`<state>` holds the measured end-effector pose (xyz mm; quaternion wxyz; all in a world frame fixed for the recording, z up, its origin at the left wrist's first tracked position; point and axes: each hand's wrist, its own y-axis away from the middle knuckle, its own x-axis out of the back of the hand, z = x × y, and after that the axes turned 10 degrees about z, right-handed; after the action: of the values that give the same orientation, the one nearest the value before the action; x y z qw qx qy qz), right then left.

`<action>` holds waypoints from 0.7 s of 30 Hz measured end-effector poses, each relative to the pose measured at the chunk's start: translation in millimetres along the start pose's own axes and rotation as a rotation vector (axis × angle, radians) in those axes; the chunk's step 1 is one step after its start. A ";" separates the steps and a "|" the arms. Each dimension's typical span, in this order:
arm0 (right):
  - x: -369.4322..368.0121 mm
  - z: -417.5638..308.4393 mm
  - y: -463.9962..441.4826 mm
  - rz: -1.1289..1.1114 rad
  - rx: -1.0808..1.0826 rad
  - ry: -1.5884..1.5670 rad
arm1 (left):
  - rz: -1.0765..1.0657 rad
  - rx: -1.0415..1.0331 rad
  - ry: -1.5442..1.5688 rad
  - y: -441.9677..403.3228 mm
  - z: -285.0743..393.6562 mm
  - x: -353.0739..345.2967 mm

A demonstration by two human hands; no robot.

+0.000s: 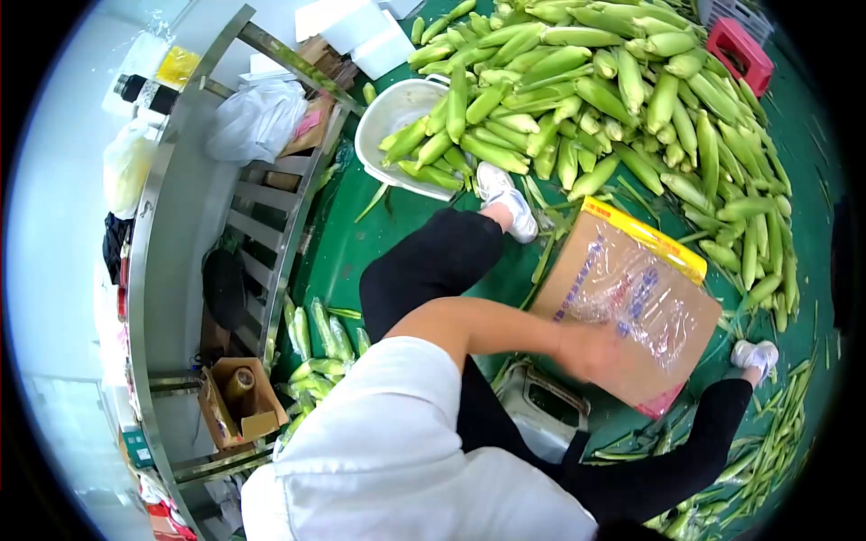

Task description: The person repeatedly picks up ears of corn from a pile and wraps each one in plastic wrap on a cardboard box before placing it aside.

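My left hand (595, 354), smeared by motion, is over the lower left part of a cardboard box (577, 279). Its fingers cannot be made out, nor whether it touches the surface or holds anything. Clear, wrinkled plastic film (645, 293) lies across the box top, over blue and red print. Along the box's upper edge runs a yellow strip (645, 239). My right hand does not show.
Unhusked corn (577, 99) is piled beyond the box, partly in a white basin (383, 126). Wrapped corn (311, 383) lies by a metal rack (167, 198) at left. A red stool (740, 56) stands far right. A grey plastic object (541, 406) is between my legs.
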<state>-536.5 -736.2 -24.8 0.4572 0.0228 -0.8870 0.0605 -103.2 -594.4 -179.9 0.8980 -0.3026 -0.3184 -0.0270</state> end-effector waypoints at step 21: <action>-216.3 -69.8 -30.8 -0.158 -0.122 0.182 | 2.017 1.021 1.179 46.3 -239.7 185.9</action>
<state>-351.5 -761.1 -158.1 0.5398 0.0591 -0.8393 -0.0277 189.1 -664.2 -242.1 0.5389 0.0268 0.5231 0.6597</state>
